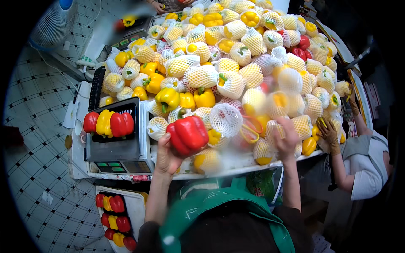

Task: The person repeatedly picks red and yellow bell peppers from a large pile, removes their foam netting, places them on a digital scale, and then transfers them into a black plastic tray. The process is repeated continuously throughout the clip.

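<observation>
A red bell pepper (188,135) is held in my left hand (169,155) above the near edge of the table. My right hand (286,137) is blurred over peppers in white foam nets at the near right; whether it grips one I cannot tell. Between my hands lie an empty-looking foam net (225,119) and red and yellow bands (250,129). A digital scale (113,154) stands left of my left hand, bearing a row of red, yellow and red peppers (105,123). Bare yellow peppers (167,98) lie just beyond the held pepper.
Netted peppers (201,76) cover most of the table. A co-worker's gloved hands (330,137) are at the right edge; another person's hands (157,7) are at the far side. Below left, a white tray (134,202) holds several pepper packs. A fan (53,25) stands far left.
</observation>
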`<state>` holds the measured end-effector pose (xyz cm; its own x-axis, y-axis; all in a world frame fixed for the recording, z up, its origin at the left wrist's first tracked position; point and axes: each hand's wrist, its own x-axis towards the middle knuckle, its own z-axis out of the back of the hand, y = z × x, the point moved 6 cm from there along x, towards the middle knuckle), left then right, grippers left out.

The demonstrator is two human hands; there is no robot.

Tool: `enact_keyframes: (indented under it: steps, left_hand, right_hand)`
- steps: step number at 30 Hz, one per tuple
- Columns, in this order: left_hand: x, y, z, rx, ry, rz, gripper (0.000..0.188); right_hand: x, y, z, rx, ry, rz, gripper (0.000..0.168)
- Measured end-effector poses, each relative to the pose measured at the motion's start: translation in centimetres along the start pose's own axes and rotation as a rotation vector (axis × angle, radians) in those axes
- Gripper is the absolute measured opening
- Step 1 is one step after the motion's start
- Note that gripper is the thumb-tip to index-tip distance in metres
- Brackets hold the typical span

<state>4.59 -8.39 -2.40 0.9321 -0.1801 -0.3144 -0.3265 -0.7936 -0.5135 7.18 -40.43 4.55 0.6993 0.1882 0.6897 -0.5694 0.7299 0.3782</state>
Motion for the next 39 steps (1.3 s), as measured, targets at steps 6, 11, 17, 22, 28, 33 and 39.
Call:
enact_keyframes:
  steps: [6, 11, 17, 22, 28, 33, 39]
  left_hand:
    - [-5.0, -2.8, 7.7, 0.110, -0.164, -0.096, 0.072]
    - [-6.0, -2.3, 10.0, -0.269, -0.080, -0.073, 0.079]
    - [-4.8, -2.7, 8.8, -0.238, 0.022, -0.047, 0.087]
    - [-3.5, -4.5, 8.4, -0.054, 0.063, -0.098, 0.076]
    - [-2.6, -5.3, 7.6, 0.243, -0.066, -0.231, 0.078]
    - [-0.9, -6.1, 6.6, 0.517, -0.138, -0.276, 0.081]
    - [4.1, -8.7, 6.1, 0.747, -0.222, -0.579, 0.072]
  right_hand:
    - [-4.3, -2.3, -10.3, -0.334, 0.336, -0.247, 0.013]
    - [-2.5, -3.2, -11.2, -0.183, 0.594, -0.333, 0.023]
    - [-0.6, -1.0, -9.7, -0.328, 0.569, -0.133, 0.016]
    - [2.3, -0.3, -5.7, -0.543, 0.353, -0.116, 0.023]
    - [1.8, -1.1, -3.0, -0.277, 0.127, -0.383, 0.034]
    - [-0.7, 1.8, -9.2, 0.393, 0.351, -0.690, 0.029]
    - [0.7, 5.1, -15.2, 0.267, 0.351, -0.459, 0.033]
